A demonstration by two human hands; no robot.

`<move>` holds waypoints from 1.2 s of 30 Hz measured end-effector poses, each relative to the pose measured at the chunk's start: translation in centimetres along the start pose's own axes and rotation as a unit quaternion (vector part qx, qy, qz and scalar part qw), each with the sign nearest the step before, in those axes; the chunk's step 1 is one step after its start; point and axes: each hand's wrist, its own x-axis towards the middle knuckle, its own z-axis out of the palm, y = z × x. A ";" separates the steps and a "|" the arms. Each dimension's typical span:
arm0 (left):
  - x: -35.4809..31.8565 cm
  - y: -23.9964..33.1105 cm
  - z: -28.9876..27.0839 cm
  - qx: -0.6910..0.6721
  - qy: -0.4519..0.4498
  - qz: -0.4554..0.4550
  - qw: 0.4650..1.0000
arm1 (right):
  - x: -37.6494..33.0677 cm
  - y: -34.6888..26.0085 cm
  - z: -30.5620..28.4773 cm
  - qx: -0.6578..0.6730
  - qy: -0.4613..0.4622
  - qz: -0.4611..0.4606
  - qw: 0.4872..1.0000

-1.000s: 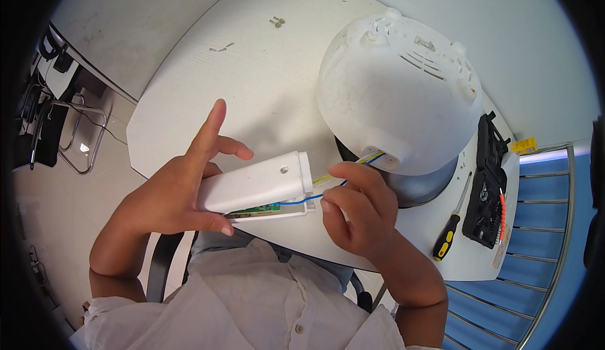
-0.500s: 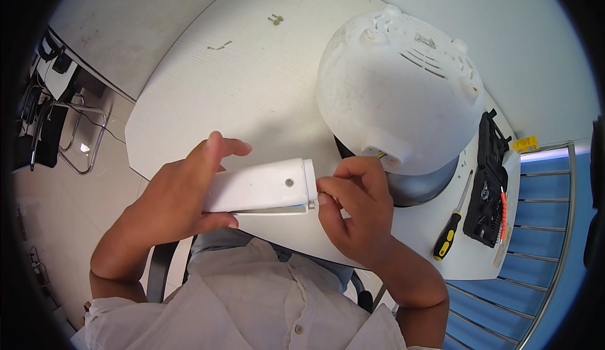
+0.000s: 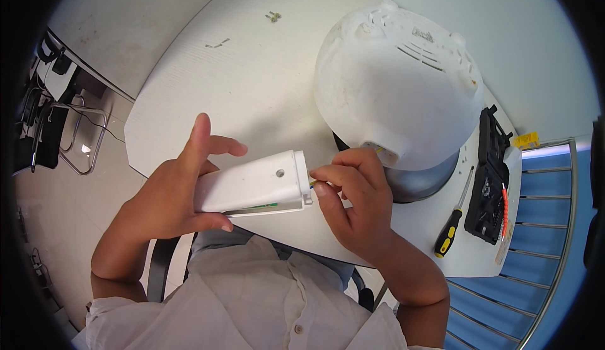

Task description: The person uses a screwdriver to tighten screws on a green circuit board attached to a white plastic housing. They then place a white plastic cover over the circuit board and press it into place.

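My left hand [image 3: 167, 195] grips the closed end of a white plastic handle housing [image 3: 249, 178], thumb raised and index finger stretched out above it. One round screw hole shows near the housing's open end, and its lower seam gapes, with a strip of green inside. At that open end, my right hand [image 3: 360, 200] pinches thin wires [image 3: 313, 183], one of them yellow-green; its fingers hide most of them. Just beyond the right hand stands an upturned white appliance body [image 3: 384, 85] with feet and vent slots. A wire shows at the opening in its near side.
A black-and-yellow screwdriver [image 3: 448, 233] lies at the right, beside an open black tool case [image 3: 486, 189] holding bits and a red flexible shaft [image 3: 505, 211]. Several screws [image 3: 273, 17] and small metal pieces [image 3: 218, 43] lie at the far side. A metal railing [image 3: 535, 255] borders the table.
The housing has shifted slightly left, away from my right hand, and its lower gap looks wider. A yellow-green wire now shows between the housing and my right fingertips. My left thumb has risen.
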 end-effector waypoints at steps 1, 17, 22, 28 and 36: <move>0.0 -0.1 0.1 -0.008 0.002 -0.005 1.000 | 0.0 0.0 0.0 0.004 -0.003 0.004 1.000; 0.3 0.2 0.2 -0.004 -0.005 -0.008 1.000 | 0.0 -0.9 -0.4 0.088 -0.043 0.103 0.990; 0.4 0.6 0.1 0.017 -0.015 0.000 1.000 | 0.1 -0.9 -0.4 0.080 -0.035 0.093 0.992; 0.4 0.6 0.1 0.016 -0.020 0.007 1.000 | -0.1 -1.1 -0.3 0.111 -0.029 0.109 0.987; 0.6 -0.5 0.6 -0.058 -0.020 0.006 0.998 | -0.2 -1.0 -0.5 0.123 -0.018 0.097 0.987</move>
